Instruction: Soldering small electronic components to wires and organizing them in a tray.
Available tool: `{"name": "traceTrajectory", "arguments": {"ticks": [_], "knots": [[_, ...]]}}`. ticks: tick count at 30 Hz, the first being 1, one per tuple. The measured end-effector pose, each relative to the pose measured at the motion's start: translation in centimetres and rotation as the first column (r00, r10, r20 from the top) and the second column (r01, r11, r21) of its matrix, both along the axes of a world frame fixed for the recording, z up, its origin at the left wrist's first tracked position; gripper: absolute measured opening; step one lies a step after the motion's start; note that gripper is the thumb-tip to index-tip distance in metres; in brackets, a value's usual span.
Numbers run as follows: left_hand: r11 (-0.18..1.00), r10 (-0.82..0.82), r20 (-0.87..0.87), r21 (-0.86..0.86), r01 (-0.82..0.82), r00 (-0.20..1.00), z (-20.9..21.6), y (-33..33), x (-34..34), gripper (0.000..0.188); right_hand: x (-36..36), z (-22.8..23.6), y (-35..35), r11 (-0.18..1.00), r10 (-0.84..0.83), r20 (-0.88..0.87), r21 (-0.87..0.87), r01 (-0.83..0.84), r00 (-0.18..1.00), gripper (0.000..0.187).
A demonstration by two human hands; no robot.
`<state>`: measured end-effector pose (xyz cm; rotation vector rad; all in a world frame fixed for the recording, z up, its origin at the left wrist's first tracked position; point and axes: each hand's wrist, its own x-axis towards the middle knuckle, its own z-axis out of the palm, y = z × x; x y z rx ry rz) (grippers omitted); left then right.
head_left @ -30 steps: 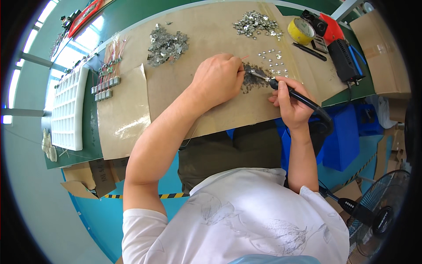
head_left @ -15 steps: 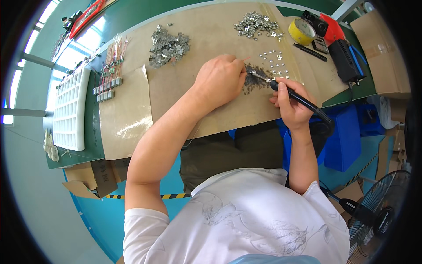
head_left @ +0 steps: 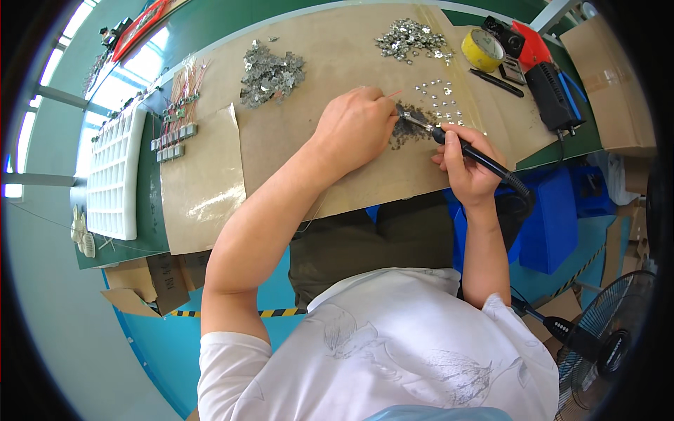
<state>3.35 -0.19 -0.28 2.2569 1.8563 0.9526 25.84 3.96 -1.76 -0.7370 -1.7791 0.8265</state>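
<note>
My right hand (head_left: 469, 168) grips a soldering iron (head_left: 484, 158) like a pen, its black cord trailing back over the wrist. The iron's metal tip points left, close to the fingertips of my left hand (head_left: 356, 126). That hand is closed in a pinch, with a thin red wire (head_left: 395, 93) sticking out past its fingers; whatever else it holds is hidden. Under the tip lies a dark, speckled patch of residue (head_left: 413, 135) on the brown covering sheet (head_left: 316, 67). Small shiny metal parts (head_left: 444, 102) stand in loose rows just beyond the iron.
Two metal piles, flat pieces (head_left: 270, 74) and small clips (head_left: 411, 40), lie farther back. Yellow tape (head_left: 482, 49), a black pen-like tool (head_left: 496, 83) and a black power unit (head_left: 551, 96) stand right. Wired grey modules (head_left: 174, 140) and a white compartment tray (head_left: 114, 179) are left.
My left hand has shifted very slightly to the right. The soldering iron stays almost in place in my right hand, its tip still beside the left fingertips.
</note>
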Motion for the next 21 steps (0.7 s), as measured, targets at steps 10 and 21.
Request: {"name": "traceTrajectory", "arguments": {"ticks": [10, 21], "knots": [[1.000, 0.004, 0.007, -0.002, -0.004, 1.000, 0.0, 0.2, 0.3, 0.012, 0.1, -0.3, 0.0, 1.000, 0.000, -0.020, -0.031, 0.000, 1.000, 0.012], [0.985, 0.171, 0.422, -0.066, -0.158, 0.890, 1.2, -0.1, 0.1, 0.011, 0.2, -1.0, -0.1, 0.980, -0.012, -0.253, -0.197, -0.039, 0.967, 0.015]]}}
